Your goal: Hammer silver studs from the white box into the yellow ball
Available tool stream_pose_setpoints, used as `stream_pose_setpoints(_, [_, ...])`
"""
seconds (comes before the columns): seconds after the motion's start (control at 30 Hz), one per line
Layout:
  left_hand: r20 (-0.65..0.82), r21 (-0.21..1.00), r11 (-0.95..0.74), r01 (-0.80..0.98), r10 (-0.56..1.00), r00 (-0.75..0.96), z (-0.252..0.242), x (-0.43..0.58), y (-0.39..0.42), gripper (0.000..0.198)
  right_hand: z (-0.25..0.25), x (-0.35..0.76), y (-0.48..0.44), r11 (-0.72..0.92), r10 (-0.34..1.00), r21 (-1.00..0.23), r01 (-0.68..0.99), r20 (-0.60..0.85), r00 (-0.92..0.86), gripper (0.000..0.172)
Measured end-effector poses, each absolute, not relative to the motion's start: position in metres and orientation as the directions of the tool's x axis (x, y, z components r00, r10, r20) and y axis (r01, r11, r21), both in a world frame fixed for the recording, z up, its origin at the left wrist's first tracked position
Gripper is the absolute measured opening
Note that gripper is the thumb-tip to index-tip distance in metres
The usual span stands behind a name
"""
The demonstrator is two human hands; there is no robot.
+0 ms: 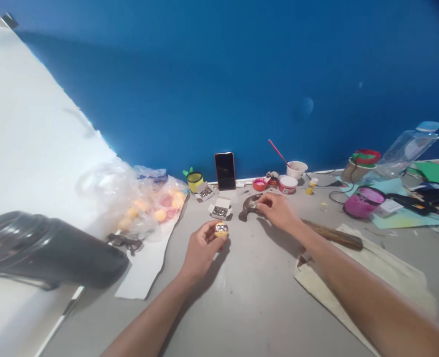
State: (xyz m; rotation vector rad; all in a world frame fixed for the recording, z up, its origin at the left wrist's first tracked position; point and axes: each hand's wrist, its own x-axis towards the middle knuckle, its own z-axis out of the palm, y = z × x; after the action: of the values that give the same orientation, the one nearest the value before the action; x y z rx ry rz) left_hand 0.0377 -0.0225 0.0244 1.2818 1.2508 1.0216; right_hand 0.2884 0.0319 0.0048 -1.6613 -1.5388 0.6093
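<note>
My left hand is closed around a small yellow ball that has several shiny silver studs, like thumbtack heads, on its upper side. My right hand is pinched over the head of a claw hammer, beside some silvery bits; what sits between its fingertips is too small to make out. The hammer lies on the table, its wooden handle passing under my right forearm. Just beyond the ball stands an open white box of silver tacks, with a second open box behind it.
A phone leans against the blue wall. Red tubs, a white cup with a red stick and a glue bottle line the back. Left are a plastic bag and dark cylinder; right, a cloth and clear bottle.
</note>
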Motion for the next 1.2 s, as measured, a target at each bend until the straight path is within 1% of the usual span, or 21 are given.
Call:
stream_pose_setpoints(0.03, [-0.076,0.990,0.064,0.128,0.993,0.095,0.026,0.036,-0.021,0.039,0.004,0.291,0.033,0.048,0.973,-0.701,0.712,0.195,0.127,0.009])
stream_pose_setpoints(0.07, [-0.068,0.989,0.055,0.138,0.993,0.095,0.028,0.035,-0.019,0.039,0.003,0.292,0.033,0.052,0.972,-0.621,0.782,0.212,0.104,0.010])
stream_pose_setpoints(0.1, [-0.059,0.988,0.044,0.147,0.994,0.097,0.028,0.034,-0.018,0.038,0.003,0.293,0.032,0.047,0.974,-0.567,0.823,0.210,0.089,0.011])
stream_pose_setpoints(0.17, [-0.040,0.986,0.021,0.167,0.993,0.112,0.028,0.031,-0.015,0.037,0.003,0.292,0.031,0.023,0.981,-0.511,0.859,0.175,0.078,0.013])
stream_pose_setpoints(0.23, [-0.026,0.983,0.002,0.185,0.991,0.129,0.023,0.028,-0.012,0.034,0.004,0.290,0.029,-0.005,0.986,-0.488,0.873,0.144,0.086,0.014])
stream_pose_setpoints(0.3, [-0.028,0.981,0.003,0.193,0.991,0.129,0.016,0.026,-0.008,0.033,0.006,0.286,0.027,-0.023,0.986,-0.452,0.892,0.138,0.095,0.015])
stream_pose_setpoints(0.37, [-0.039,0.982,0.018,0.188,0.994,0.106,0.009,0.024,-0.004,0.035,0.011,0.279,0.024,-0.004,0.988,-0.391,0.920,0.140,0.064,0.016])
stream_pose_setpoints(0.43, [-0.050,0.980,0.033,0.197,0.995,0.087,0.004,0.023,0.000,0.035,0.020,0.268,0.022,0.071,0.991,-0.323,0.944,0.134,-0.029,0.017])
stream_pose_setpoints(0.5, [-0.051,0.976,0.034,0.214,0.996,0.075,0.001,0.023,0.003,0.032,0.033,0.251,0.021,0.194,0.979,-0.262,0.945,0.112,-0.169,0.019])
stream_pose_setpoints(0.67, [-0.049,0.977,0.039,0.212,0.998,0.041,0.000,0.024,0.005,0.032,0.062,0.205,0.038,0.439,0.898,-0.019,0.898,0.054,-0.438,0.027])
stream_pose_setpoints(0.73, [-0.036,0.978,0.026,0.208,0.998,0.047,-0.002,0.024,0.005,0.032,0.064,0.191,0.049,0.463,0.885,-0.003,0.886,0.055,-0.462,0.029])
stream_pose_setpoints(0.83, [-0.031,0.981,0.020,0.191,0.998,0.056,-0.005,0.023,0.005,0.035,0.056,0.181,0.063,0.468,0.882,0.005,0.884,0.051,-0.468,0.026])
stream_pose_setpoints(0.93, [-0.045,0.991,0.036,0.129,0.997,0.064,-0.005,0.023,0.005,0.038,0.046,0.178,0.072,0.472,0.880,0.015,0.881,0.048,-0.473,0.024])
stream_pose_setpoints(1.03, [-0.068,0.995,0.063,0.076,0.995,0.070,-0.004,0.023,0.006,0.038,0.041,0.178,0.075,0.490,0.870,0.020,0.872,0.045,-0.490,0.026])
stream_pose_setpoints(1.2, [-0.086,0.996,0.083,0.040,0.994,0.069,-0.007,0.022,0.007,0.041,0.040,0.174,0.079,0.526,0.850,0.011,0.850,0.008,-0.526,0.027])
